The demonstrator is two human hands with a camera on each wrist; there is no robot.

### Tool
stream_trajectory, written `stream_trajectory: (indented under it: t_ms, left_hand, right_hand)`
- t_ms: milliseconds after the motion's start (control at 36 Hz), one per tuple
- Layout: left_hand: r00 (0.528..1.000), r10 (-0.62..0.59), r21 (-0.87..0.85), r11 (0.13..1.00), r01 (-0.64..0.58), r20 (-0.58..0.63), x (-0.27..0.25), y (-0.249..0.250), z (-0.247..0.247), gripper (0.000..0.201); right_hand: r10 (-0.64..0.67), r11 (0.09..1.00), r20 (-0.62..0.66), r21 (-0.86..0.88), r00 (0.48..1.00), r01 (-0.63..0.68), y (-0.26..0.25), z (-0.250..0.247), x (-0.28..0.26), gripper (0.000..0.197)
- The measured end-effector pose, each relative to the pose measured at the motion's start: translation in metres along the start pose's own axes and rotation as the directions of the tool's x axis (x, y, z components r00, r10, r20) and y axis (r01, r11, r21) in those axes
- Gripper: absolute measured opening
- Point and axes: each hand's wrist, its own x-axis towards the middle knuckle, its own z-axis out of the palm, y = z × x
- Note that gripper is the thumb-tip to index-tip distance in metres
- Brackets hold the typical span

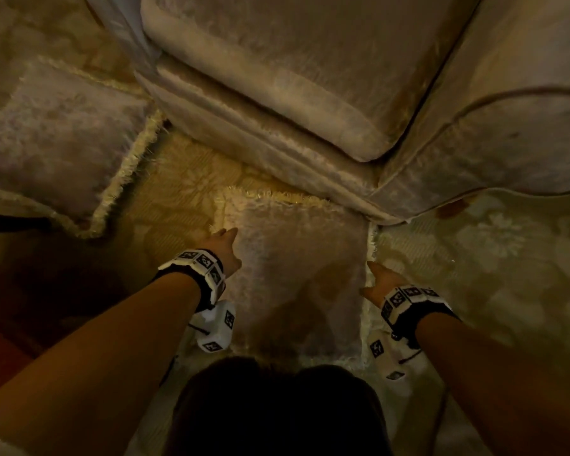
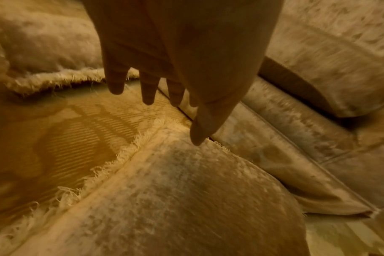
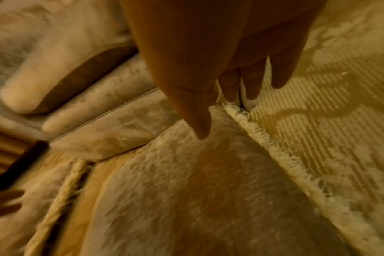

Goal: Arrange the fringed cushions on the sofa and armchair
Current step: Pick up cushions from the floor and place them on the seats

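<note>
Velvet fringed cushion (image 1: pixel 297 274) lies flat on patterned carpet (image 1: pixel 494 258), its far edge against the armchair (image 1: pixel 293 93) base. Left hand (image 1: pixel 226 251) hovers at the cushion's left edge near the far corner, fingers (image 2: pixel 115 81) straight and slightly spread, holding nothing. Right hand (image 1: pixel 380 281) at the cushion's right fringe (image 3: pixel 272 147), fingers straight and close together, pointing down beside the fringe; contact with fringe unclear. Second fringed cushion (image 1: pixel 53 143) on the carpet to the left, just beside the armchair corner, well apart from both hands
</note>
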Motion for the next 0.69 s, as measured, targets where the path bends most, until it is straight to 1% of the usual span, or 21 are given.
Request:
stream_trajectory:
  t_ms: [56, 111, 194, 250, 306, 389, 444, 500, 556, 611, 639, 667, 694]
  left_hand:
    - [1.0, -0.023, -0.045, 0.999, 0.024, 0.014, 0.025, -0.001, 0.012, 0.084]
    - [0.998, -0.054, -0.087, 0.995, 0.058, 0.045, 0.048, -0.005, 0.022, 0.09]
    - [0.992, -0.112, -0.156, 0.98, 0.121, 0.062, 0.081, -0.015, 0.033, 0.093]
    - [0.991, -0.132, -0.137, 0.981, 0.135, 0.025, 0.095, -0.02, 0.036, 0.088]
    - [0.992, -0.129, -0.074, 0.989, 0.129, 0.002, 0.103, -0.023, 0.04, 0.081]
    - [0.992, -0.118, -0.006, 0.993, 0.118, 0.053, 0.114, -0.027, 0.057, 0.071]
    - [0.989, -0.126, -0.014, 0.992, 0.128, 0.081, 0.122, -0.03, 0.069, 0.074]
    - [0.988, -0.127, -0.034, 0.991, 0.13, 0.084, 0.127, -0.03, 0.074, 0.076]
    - [0.989, -0.122, -0.045, 0.991, 0.126, 0.081, 0.129, -0.03, 0.074, 0.066]
    - [0.993, -0.106, -0.043, 0.993, 0.108, 0.047, 0.129, -0.029, 0.074, 0.043]
    - [0.994, -0.105, -0.035, 0.994, 0.106, 0.02, 0.128, -0.028, 0.075, 0.032]
    - [0.993, -0.114, -0.017, 0.993, 0.114, 0.001, 0.127, -0.028, 0.076, 0.023]
    - [0.993, -0.121, 0.0, 0.993, 0.121, -0.01, 0.125, -0.029, 0.077, 0.02]
  right_hand:
    - [0.014, 0.999, -0.026, 0.034, 1.0, -0.013, 0.005, 0.008, 0.027, 0.065]
    - [0.039, 0.995, -0.026, 0.09, 0.999, -0.037, 0.008, 0.017, 0.054, 0.063]
    - [0.063, 0.987, -0.033, 0.152, 0.997, -0.057, 0.007, 0.026, 0.086, 0.071]
    - [0.071, 0.986, -0.044, 0.155, 0.997, -0.063, 0.004, 0.032, 0.103, 0.075]
    - [0.085, 0.988, -0.036, 0.132, 0.996, -0.08, 0.0, 0.039, 0.116, 0.076]
    - [0.106, 0.992, -0.047, 0.077, 0.993, -0.102, -0.004, 0.049, 0.128, 0.075]
    - [0.111, 0.991, -0.065, 0.078, 0.992, -0.106, -0.004, 0.052, 0.133, 0.07]
    - [0.119, 0.988, -0.076, 0.106, 0.99, -0.11, -0.002, 0.054, 0.138, 0.062]
    - [0.124, 0.984, -0.087, 0.136, 0.988, -0.112, 0.002, 0.055, 0.14, 0.044]
    - [0.157, 0.973, -0.109, 0.189, 0.982, -0.135, 0.009, 0.057, 0.143, 0.017]
    - [0.172, 0.964, -0.119, 0.224, 0.978, -0.142, 0.011, 0.058, 0.143, 0.017]
    - [0.183, 0.958, -0.125, 0.244, 0.975, -0.149, 0.014, 0.06, 0.142, 0.022]
    - [0.188, 0.955, -0.129, 0.257, 0.974, -0.15, 0.015, 0.063, 0.14, 0.024]
